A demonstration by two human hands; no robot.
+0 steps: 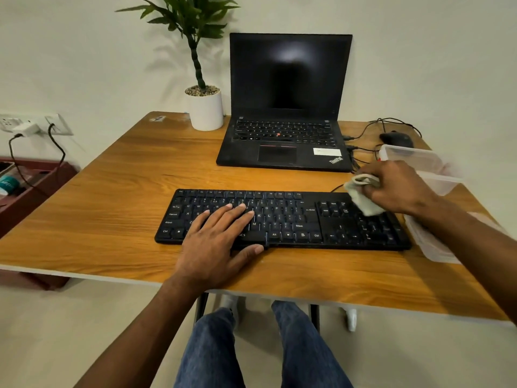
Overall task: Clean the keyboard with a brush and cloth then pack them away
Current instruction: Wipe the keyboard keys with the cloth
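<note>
Black keyboard (282, 219) lies flat on wooden worktop (117, 191), long axis running left-right, parallel to the near worktop edge, key legends upright toward the person. Left hand (218, 242) flat and spread open on the keyboard's left-middle keys, thumb along its front edge, gripping nothing. Right hand (397, 186) over the keyboard's right end, fingers curled closed around a bunched off-white cloth (363, 197) that hangs onto the keys near the numpad. Clear plastic container (425, 163) just right of and behind the keyboard, partly hidden by the right arm. Open ThinkPad laptop (288, 107), screen dark, behind the keyboard; black mouse (397, 140) behind-right; potted plant (205, 107) in white pot behind-left. Brush not visible. Plain pale wall behind, wall socket (30, 124) with plugged charger far left of the keyboard, pale floor.
</note>
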